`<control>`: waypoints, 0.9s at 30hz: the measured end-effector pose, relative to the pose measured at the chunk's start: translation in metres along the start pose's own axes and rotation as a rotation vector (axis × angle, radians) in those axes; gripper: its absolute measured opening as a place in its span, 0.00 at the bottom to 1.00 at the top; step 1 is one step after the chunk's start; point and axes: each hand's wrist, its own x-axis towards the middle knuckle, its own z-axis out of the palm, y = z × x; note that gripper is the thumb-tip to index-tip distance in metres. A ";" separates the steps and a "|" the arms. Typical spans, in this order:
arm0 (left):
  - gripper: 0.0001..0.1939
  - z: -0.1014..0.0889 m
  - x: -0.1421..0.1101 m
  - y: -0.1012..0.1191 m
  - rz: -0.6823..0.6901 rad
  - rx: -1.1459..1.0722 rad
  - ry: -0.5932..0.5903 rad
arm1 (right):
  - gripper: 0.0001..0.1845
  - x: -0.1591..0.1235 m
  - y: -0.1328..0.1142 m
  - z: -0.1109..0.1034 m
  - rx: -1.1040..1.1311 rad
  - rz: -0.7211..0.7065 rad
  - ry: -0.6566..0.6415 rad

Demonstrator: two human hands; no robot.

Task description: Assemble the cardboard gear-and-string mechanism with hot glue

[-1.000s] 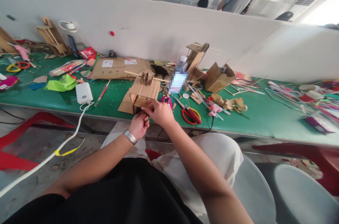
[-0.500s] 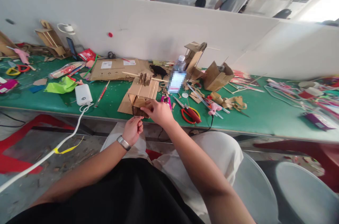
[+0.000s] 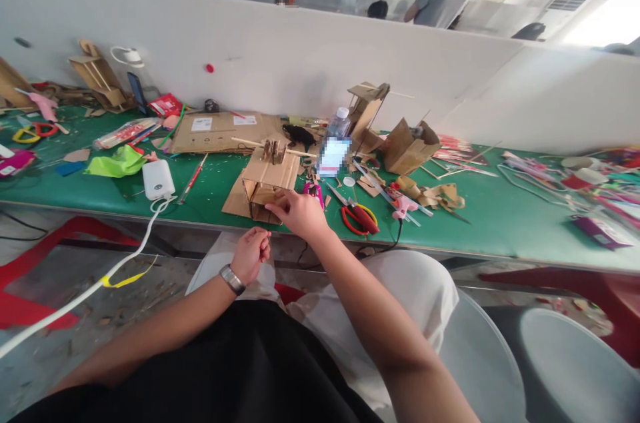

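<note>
A small cardboard box point(image 3: 276, 168) with an open front stands at the table's near edge. Across its top lies a wooden stick carrying cardboard discs point(image 3: 275, 151). My right hand point(image 3: 303, 215) is at the front right of the box, thumb and fingers closed on its edge; the fingertips are partly hidden. Just below and left of the box, my left hand point(image 3: 251, 255) hovers over my lap with its fingers curled together. Whatever it may hold is too small to make out.
Right of the box lie scissors point(image 3: 359, 218), a pink glue gun point(image 3: 403, 205) and a lit phone point(image 3: 334, 156) before a bottle point(image 3: 341, 122). To the left are a white power bank point(image 3: 157, 180) with a cable and a flat cardboard sheet point(image 3: 220, 131). A white partition point(image 3: 280, 66) stands behind.
My left hand has drawn down slightly, away from the front of the box. My right hand stays at the box's front right edge.
</note>
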 end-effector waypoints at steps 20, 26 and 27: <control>0.21 -0.008 0.005 -0.023 -0.084 0.184 -0.082 | 0.31 0.000 0.001 -0.001 -0.007 -0.012 -0.009; 0.20 -0.011 0.007 -0.025 -0.058 0.283 -0.118 | 0.31 0.000 0.002 -0.001 -0.005 -0.019 -0.007; 0.19 -0.011 0.007 -0.025 -0.038 0.301 -0.121 | 0.31 0.001 0.002 -0.001 -0.005 -0.021 -0.007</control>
